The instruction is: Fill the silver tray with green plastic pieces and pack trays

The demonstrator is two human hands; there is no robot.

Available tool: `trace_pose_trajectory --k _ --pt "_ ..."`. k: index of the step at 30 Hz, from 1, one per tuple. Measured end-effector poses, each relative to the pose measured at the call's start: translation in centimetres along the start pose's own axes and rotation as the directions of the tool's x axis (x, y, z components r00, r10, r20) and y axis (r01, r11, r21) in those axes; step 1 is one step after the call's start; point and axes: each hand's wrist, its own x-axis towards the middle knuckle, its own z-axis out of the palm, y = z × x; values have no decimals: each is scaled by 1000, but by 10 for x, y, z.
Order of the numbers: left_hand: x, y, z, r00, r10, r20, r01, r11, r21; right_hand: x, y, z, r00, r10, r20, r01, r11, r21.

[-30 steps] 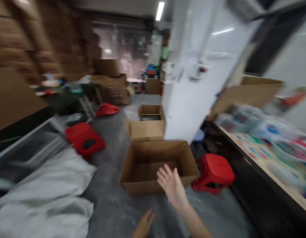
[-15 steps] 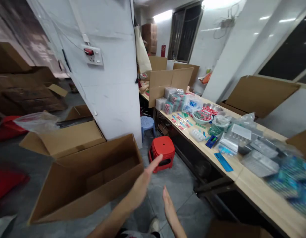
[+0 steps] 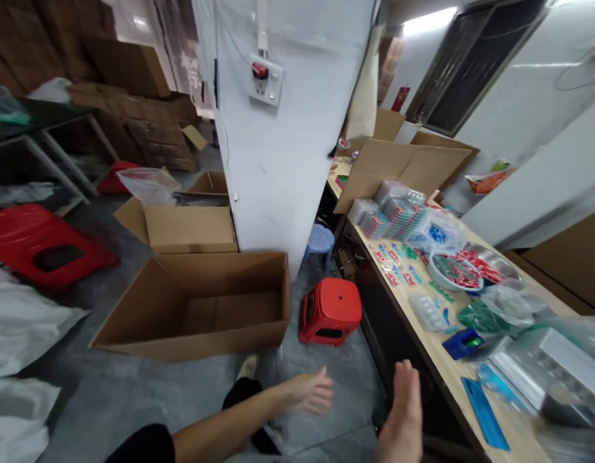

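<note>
Over the grey floor, my left hand (image 3: 308, 392) is held out with its fingers stretched and slightly apart, holding nothing. A red plastic stool (image 3: 332, 310) stands just beyond it. To the left sits a large cardboard box (image 3: 196, 344) with its top open and its inside showing bare cardboard. My right hand (image 3: 403, 411) is raised near the edge of the long table (image 3: 423, 337), fingers straight and nothing in them. On that table, a blue ruler-like strip (image 3: 485, 413) and a dark blue device (image 3: 462, 343) lie closest to my right hand.
A white pillar (image 3: 283, 161) rises behind the box. The table bears stacked blister packs (image 3: 394, 215), a bowl of small red and green pieces (image 3: 455, 271) and clear plastic trays (image 3: 558, 366). A blue stool (image 3: 320, 239), red stools (image 3: 47, 247) and white sacks (image 3: 22, 321) stand around.
My view has swung to the left, bringing the sacks and the red stool at the left into sight. My hands have moved further apart, both still empty.
</note>
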Motion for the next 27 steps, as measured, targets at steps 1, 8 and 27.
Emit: trace_pose_trajectory --k 1,8,27 --pt "4 9 -1 997 -9 71 14 998 -69 2 0 25 998 -45 37 45 999 -21" --pt "-27 71 -116 970 71 233 27 919 -393 22 28 148 956 41 292 109 871 -479" --pt "92 113 -260 943 28 -332 -4 997 74 89 86 181 873 488 17 -442 805 -395"
